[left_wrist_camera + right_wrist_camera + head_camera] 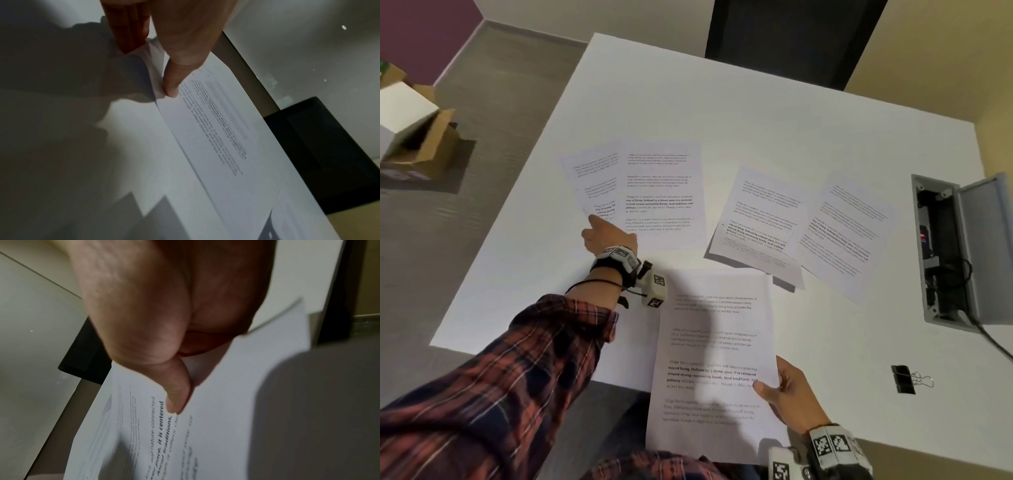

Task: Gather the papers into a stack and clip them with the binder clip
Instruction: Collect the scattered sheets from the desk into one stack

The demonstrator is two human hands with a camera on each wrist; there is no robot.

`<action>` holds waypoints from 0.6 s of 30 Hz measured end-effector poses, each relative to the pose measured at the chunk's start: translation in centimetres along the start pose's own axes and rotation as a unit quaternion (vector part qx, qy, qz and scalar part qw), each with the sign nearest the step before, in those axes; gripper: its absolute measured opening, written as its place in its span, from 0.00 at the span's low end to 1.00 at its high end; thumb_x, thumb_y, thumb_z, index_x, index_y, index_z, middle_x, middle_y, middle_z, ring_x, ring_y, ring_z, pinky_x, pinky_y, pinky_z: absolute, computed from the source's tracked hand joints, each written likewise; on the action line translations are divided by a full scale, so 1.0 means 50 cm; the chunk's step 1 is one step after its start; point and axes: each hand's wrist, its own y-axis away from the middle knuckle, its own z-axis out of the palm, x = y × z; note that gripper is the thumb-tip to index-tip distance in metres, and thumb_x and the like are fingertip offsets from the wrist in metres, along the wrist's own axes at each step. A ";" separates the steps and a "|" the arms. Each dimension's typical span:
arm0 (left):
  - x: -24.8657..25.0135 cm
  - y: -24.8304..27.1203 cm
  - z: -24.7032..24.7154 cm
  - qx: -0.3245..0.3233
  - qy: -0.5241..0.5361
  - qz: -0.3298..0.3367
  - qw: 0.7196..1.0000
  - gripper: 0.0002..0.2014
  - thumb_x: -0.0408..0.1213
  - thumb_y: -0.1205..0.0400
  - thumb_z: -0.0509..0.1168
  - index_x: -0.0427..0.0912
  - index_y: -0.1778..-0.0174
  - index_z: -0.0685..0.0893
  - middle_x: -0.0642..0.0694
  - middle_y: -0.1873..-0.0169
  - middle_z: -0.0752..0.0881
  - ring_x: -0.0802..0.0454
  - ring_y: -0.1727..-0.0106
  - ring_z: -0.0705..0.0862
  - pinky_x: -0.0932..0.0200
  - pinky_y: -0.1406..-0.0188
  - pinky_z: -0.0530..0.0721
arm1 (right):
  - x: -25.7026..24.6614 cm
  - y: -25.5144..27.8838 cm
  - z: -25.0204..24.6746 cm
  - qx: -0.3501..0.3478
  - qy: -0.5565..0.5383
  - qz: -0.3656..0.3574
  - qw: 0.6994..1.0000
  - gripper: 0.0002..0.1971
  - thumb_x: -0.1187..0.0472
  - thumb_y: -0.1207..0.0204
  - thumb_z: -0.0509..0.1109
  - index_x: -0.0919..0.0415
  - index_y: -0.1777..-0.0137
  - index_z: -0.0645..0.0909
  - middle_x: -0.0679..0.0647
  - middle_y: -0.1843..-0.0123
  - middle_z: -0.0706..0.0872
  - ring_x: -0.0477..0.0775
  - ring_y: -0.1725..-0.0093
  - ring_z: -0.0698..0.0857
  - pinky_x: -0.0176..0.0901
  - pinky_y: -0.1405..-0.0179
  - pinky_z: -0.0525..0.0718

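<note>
Thumb-over-fingers, the right hand (792, 397) pinches a sheet (714, 363) at the table's (654, 85) near edge while the left hand (608, 236) pinches the far-left sheet's (594, 185) corner: gathering is under way, next lifting it onto the held sheet, binder clip (909, 379) untouched by the right edge.

Head view evenly lit, slightly soft; straight edges bow toward the frame borders. Both wrist views dim, motion-blurred (print mostly illegible), with heavy shadows across the table (61, 146).
</note>
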 end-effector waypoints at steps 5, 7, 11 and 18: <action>-0.021 -0.016 -0.009 -0.023 0.116 0.004 0.993 0.50 0.34 0.32 0.76 0.47 0.20 0.52 0.32 0.28 0.71 0.33 0.33 0.78 0.39 0.34 0.80 | -0.013 0.006 -0.009 0.004 -0.005 -0.010 1.000 0.19 0.73 0.24 0.72 0.61 0.34 0.81 0.57 0.38 0.90 0.61 0.37 0.87 0.69 0.36 0.82; -0.045 -0.026 -0.021 -0.034 0.179 -0.019 0.983 0.48 0.32 0.35 0.75 0.52 0.22 0.56 0.35 0.33 0.78 0.34 0.41 0.84 0.37 0.44 0.87 | -0.022 0.008 -0.012 0.008 -0.013 -0.017 1.000 0.19 0.72 0.24 0.72 0.61 0.34 0.81 0.58 0.38 0.90 0.62 0.37 0.87 0.69 0.36 0.82; -0.092 -0.031 -0.054 -0.121 0.301 -0.004 0.946 0.34 0.30 0.36 0.78 0.42 0.32 0.76 0.40 0.39 0.86 0.37 0.43 0.87 0.40 0.57 0.91 | -0.055 0.011 -0.010 0.037 -0.044 -0.030 0.998 0.18 0.76 0.24 0.70 0.64 0.36 0.81 0.59 0.40 0.90 0.61 0.39 0.88 0.63 0.36 0.84; -0.083 0.058 -0.134 -0.193 0.441 0.044 0.875 0.26 0.22 0.26 0.71 0.42 0.33 0.75 0.42 0.37 0.85 0.37 0.42 0.87 0.32 0.52 0.88 | -0.048 -0.039 -0.023 0.124 -0.087 -0.020 0.988 0.18 0.77 0.25 0.71 0.60 0.39 0.83 0.59 0.40 0.90 0.62 0.39 0.88 0.66 0.35 0.82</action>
